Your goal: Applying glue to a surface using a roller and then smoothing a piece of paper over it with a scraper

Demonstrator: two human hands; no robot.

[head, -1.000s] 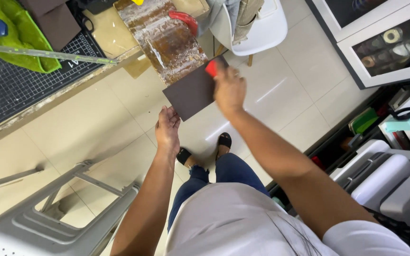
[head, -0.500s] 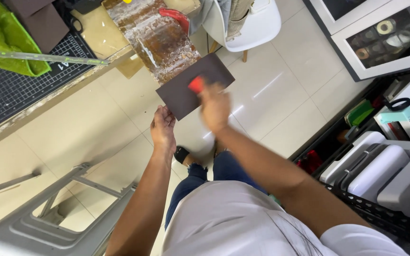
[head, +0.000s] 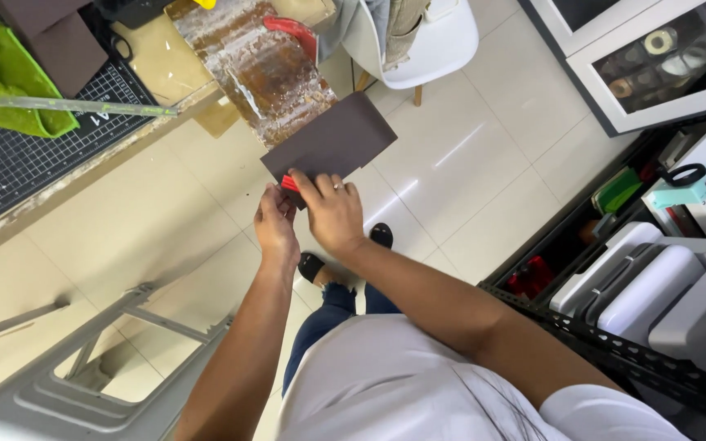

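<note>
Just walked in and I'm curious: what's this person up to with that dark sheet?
A standing person holds a dark brown sheet out over the tiled floor. The left hand pinches its near edge, while the right hand presses a small red tool against that edge. Beside them is a worktable with a gridded cutting mat, and a white chair stands beyond.

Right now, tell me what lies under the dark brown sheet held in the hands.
Under the dark brown sheet shows pale tiled floor and, at its upper edge, a glossy mottled brown sheet. A small red tool peeks out between the left hand and right hand; the rest is covered.
</note>
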